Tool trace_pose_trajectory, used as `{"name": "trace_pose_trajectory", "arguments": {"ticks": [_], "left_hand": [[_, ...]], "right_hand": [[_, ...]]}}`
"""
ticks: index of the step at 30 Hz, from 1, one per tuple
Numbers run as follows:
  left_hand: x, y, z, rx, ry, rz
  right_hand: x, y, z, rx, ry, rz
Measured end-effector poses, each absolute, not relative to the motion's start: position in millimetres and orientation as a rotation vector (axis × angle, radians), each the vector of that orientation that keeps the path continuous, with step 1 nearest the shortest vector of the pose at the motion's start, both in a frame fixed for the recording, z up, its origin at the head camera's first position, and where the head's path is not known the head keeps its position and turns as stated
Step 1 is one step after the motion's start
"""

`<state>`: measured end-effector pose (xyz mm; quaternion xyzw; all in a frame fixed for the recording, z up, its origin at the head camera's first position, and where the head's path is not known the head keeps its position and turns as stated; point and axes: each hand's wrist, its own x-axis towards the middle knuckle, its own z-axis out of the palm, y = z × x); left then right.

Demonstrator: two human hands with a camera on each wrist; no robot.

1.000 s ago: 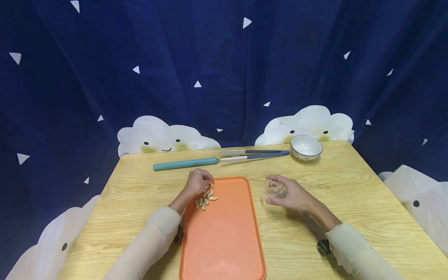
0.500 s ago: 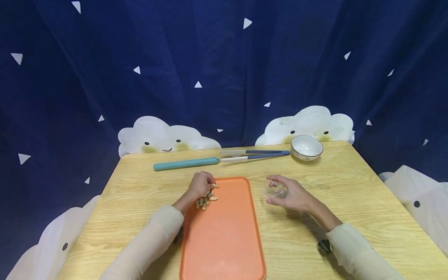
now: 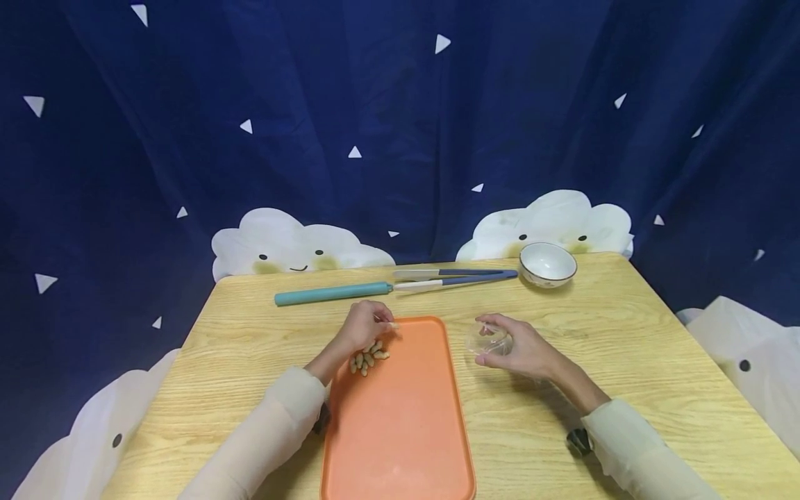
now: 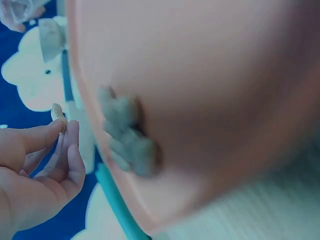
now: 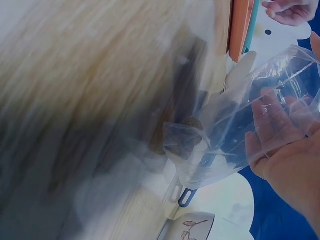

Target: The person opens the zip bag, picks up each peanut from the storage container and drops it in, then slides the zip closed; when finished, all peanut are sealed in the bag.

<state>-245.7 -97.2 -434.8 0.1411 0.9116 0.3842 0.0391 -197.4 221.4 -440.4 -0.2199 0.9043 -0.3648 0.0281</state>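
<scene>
My left hand (image 3: 362,325) pinches one peanut (image 4: 57,112) between thumb and fingertips, above the upper left part of an orange tray (image 3: 400,423). Below that hand, several peanuts (image 3: 369,357) lie clustered in the tray's far left corner. To the right of the tray, my right hand (image 3: 523,347) grips a clear plastic bag (image 5: 235,130) with its fingers and thumb spread around the mouth. The bag hangs over the table, and in the right wrist view a small brown lump (image 5: 191,124), probably a peanut, shows near its bottom.
Along the back of the wooden table (image 3: 250,333) lie a teal stick-shaped object (image 3: 331,293) and blue-and-white tongs (image 3: 469,276). A white patterned bowl (image 3: 547,265) stands at the back right. Behind the table hangs a dark blue curtain (image 3: 400,104).
My left hand has lifted slightly from the peanut cluster and moved right, with a peanut now in its fingertips. My right hand and the bag have stayed in place.
</scene>
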Motion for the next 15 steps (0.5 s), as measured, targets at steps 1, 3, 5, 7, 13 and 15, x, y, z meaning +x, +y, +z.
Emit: {"name": "trace_pose_trajectory", "arguments": {"ticks": [1, 3, 5, 7, 13, 15], "left_hand": [[-244.3, -94.3, -432.4, 0.448, 2.781, 1.205], [-240.9, -87.5, -427.6, 0.489, 2.768, 1.237], [-237.6, -79.6, -422.9, 0.523, 2.743, 1.271], [-234.1, -71.4, -419.5, 0.544, 2.716, 1.306], [-226.0, -46.6, -414.5, 0.608, 2.679, 1.374], [-223.6, -37.4, -413.4, 0.633, 2.672, 1.393]], "right_hand": [[-197.4, 221.1, -440.4, -0.681, 2.789, -1.130], [-197.3, 220.6, -440.4, -0.681, 2.791, -1.134], [-197.2, 220.1, -440.4, -0.678, 2.794, -1.132], [-197.1, 219.6, -440.2, -0.674, 2.798, -1.126], [-196.9, 218.3, -439.1, -0.667, 2.803, -1.118], [-196.9, 218.0, -439.1, -0.668, 2.805, -1.119]]}}
